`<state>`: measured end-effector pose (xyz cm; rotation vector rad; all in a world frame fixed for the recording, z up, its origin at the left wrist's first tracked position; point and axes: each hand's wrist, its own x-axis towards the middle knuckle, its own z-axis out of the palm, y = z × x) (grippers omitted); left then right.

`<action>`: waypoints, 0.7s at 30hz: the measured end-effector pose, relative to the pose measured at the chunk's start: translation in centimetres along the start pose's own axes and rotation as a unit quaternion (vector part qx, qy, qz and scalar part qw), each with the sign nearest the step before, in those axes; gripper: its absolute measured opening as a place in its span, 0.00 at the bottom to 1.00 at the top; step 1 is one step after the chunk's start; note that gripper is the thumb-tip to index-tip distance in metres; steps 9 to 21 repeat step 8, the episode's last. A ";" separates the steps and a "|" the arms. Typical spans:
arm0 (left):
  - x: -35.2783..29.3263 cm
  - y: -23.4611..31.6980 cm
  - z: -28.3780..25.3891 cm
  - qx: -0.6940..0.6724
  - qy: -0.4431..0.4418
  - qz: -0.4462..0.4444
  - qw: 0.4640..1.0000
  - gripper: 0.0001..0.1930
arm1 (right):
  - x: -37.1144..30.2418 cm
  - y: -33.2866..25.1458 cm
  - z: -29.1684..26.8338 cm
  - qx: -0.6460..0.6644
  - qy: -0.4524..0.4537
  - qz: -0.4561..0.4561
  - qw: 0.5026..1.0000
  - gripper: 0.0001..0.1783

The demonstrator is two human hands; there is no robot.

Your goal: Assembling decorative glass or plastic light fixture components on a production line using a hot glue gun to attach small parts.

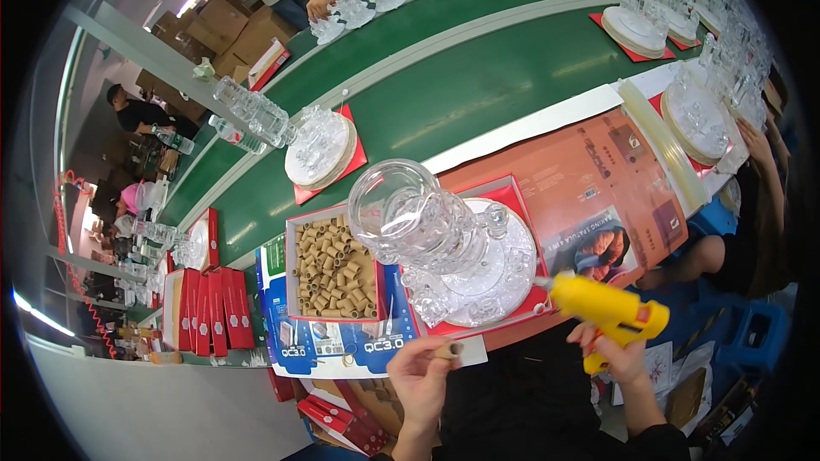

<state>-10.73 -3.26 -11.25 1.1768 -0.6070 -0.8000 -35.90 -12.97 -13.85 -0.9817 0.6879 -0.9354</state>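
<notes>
My left hand (420, 382) pinches a short brown cardboard tube (449, 350) between thumb and fingertips, near the table's front edge. In my right hand (617, 355) is a yellow glue gun (608, 309), its nozzle pointing left toward a round white base (508, 277). That base sits in a red shallow box (523, 196). Several transparent pieces lie on it, and a tall transparent jar-like vessel (397, 209) rises from it, leaning left in the picture. Left of it, an open box (292, 273) holds many loose cardboard tubes (329, 266).
A green conveyor (453, 102) runs behind the work table, carrying another round base (318, 154) with transparent parts on a red sheet. Red boxes (226, 312) stand at left. An orange-brown printed cardboard sheet (572, 179) lies at right. Other people work along the line.
</notes>
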 end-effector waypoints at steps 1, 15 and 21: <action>-0.1 0.0 -0.3 0.011 0.030 0.028 0.999 0.10 | 0.3 -0.4 -0.5 0.024 0.025 -0.023 0.999 0.27; -0.5 -0.1 -3.4 -0.165 0.079 0.007 0.983 0.11 | 2.7 -1.7 -4.7 0.055 0.215 -0.036 0.974 0.27; -0.5 -0.1 -3.4 -0.165 0.079 0.007 0.983 0.11 | 2.7 -1.7 -4.7 0.055 0.215 -0.036 0.974 0.27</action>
